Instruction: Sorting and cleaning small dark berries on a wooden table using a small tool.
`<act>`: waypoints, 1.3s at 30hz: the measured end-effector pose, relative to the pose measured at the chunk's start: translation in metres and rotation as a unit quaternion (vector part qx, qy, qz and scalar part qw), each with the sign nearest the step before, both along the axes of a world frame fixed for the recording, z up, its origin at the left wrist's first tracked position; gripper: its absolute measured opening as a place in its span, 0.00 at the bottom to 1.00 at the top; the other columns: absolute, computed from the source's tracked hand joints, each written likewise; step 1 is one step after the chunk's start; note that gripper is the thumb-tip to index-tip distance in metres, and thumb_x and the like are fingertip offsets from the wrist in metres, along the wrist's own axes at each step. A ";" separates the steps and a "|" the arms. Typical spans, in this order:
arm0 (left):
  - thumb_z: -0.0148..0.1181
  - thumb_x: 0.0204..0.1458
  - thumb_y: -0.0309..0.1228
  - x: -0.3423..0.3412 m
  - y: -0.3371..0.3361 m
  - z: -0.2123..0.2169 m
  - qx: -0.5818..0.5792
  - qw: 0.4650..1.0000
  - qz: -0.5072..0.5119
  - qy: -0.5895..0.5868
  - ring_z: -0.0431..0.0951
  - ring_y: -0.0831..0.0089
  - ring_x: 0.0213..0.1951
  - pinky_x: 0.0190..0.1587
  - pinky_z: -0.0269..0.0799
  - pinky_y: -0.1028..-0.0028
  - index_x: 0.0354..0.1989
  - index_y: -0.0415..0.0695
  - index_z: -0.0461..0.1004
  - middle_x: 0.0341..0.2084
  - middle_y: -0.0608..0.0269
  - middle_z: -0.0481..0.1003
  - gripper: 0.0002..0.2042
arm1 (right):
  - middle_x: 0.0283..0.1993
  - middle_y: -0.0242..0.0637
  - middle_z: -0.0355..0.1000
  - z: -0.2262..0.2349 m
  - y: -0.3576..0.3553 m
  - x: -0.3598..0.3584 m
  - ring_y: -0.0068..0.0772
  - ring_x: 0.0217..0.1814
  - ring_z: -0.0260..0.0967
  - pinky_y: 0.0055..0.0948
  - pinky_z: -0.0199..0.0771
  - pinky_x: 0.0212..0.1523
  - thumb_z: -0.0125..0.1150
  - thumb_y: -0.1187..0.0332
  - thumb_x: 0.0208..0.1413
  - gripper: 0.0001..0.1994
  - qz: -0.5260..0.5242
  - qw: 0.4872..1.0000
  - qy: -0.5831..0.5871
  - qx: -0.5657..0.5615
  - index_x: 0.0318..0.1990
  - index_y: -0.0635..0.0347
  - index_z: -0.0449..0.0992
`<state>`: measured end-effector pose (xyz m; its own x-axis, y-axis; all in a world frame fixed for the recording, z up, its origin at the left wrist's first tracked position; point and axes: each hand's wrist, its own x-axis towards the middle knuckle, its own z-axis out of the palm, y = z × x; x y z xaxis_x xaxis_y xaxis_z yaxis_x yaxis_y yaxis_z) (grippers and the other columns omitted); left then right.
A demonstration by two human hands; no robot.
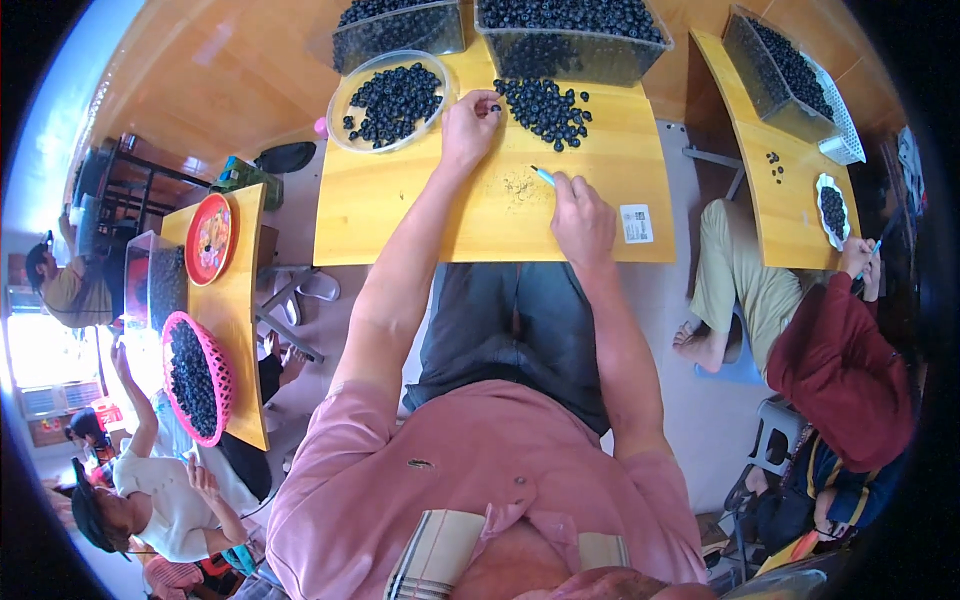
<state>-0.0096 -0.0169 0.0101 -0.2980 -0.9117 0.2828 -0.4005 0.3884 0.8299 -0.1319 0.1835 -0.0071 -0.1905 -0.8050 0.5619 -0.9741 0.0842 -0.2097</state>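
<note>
1. Standing nearby, I see a seated person at a yellow wooden table; on this clock face, twelve is straight ahead of them.
2. The left hand has thumb and fingers pinched together on one small, dark, round bead.
3. The right hand is curled around a pale blue, pen-like tool, its long axis running toward ten o'clock.
4. The key relation: from the tool's tip, the pinched bead sits near eleven o'clock, close but apart, with bare wood between.
5. A loose pile of beads lies just beside the left fingertips, at three o'clock; the left hand is the nearer one.
6. At nine o'clock from that hand is a clear round tub of beads.
7. Pale crumbs dot the wood below the tool's tip, around seven o'clock.
</note>
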 end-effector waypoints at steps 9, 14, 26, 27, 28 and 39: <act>0.70 0.54 0.24 0.033 0.089 -0.004 0.191 0.964 -0.001 0.184 0.79 0.82 0.35 0.41 0.75 0.80 0.44 0.36 0.84 0.36 0.66 0.81 0.10 | 0.32 0.37 0.71 0.005 -0.003 0.001 0.38 0.34 0.77 0.37 0.81 0.32 0.60 0.75 0.53 0.13 0.002 1.000 0.006 0.024 0.46 0.59 0.78; 0.70 0.54 0.22 0.031 0.108 -0.007 0.103 0.987 -0.017 0.119 0.77 0.81 0.35 0.41 0.76 0.79 0.42 0.36 0.85 0.40 0.62 0.78 0.09 | 0.32 0.36 0.71 0.005 -0.003 0.002 0.37 0.33 0.77 0.37 0.80 0.30 0.60 0.76 0.53 0.13 0.004 1.000 0.016 0.009 0.47 0.58 0.77; 0.68 0.53 0.17 0.026 0.111 -0.011 0.124 0.978 -0.059 0.157 0.77 0.82 0.37 0.45 0.76 0.80 0.55 0.35 0.76 0.36 0.66 0.78 0.20 | 0.30 0.33 0.67 0.006 0.001 0.004 0.32 0.31 0.73 0.34 0.77 0.28 0.61 0.76 0.52 0.16 0.054 0.998 0.024 -0.008 0.49 0.53 0.77; 0.68 0.53 0.17 0.026 0.111 -0.011 0.125 0.978 -0.059 0.157 0.77 0.82 0.37 0.45 0.76 0.80 0.55 0.35 0.76 0.36 0.66 0.78 0.20 | 0.30 0.33 0.67 0.006 0.001 0.004 0.32 0.31 0.73 0.34 0.77 0.28 0.61 0.76 0.52 0.16 0.054 0.998 0.024 -0.007 0.49 0.53 0.77; 0.68 0.53 0.17 0.026 0.111 -0.012 0.127 0.978 -0.060 0.155 0.77 0.82 0.37 0.45 0.77 0.80 0.55 0.35 0.77 0.36 0.66 0.79 0.19 | 0.29 0.33 0.66 0.005 0.000 0.004 0.33 0.31 0.73 0.35 0.76 0.28 0.61 0.75 0.52 0.16 0.061 0.998 0.023 -0.011 0.49 0.53 0.77; 0.68 0.53 0.18 0.027 0.113 -0.013 0.106 0.987 -0.060 0.107 0.78 0.81 0.36 0.44 0.77 0.79 0.53 0.36 0.78 0.35 0.67 0.79 0.18 | 0.30 0.33 0.66 0.004 0.003 0.004 0.33 0.31 0.73 0.35 0.77 0.28 0.61 0.75 0.52 0.16 0.066 0.998 0.019 0.002 0.50 0.54 0.78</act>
<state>0.0171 0.0959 -0.0029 -0.3624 -0.9187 0.1569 -0.1687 0.2302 0.9584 -0.1278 0.1866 -0.0034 -0.0620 -0.8236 0.5637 -0.9839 -0.0445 -0.1732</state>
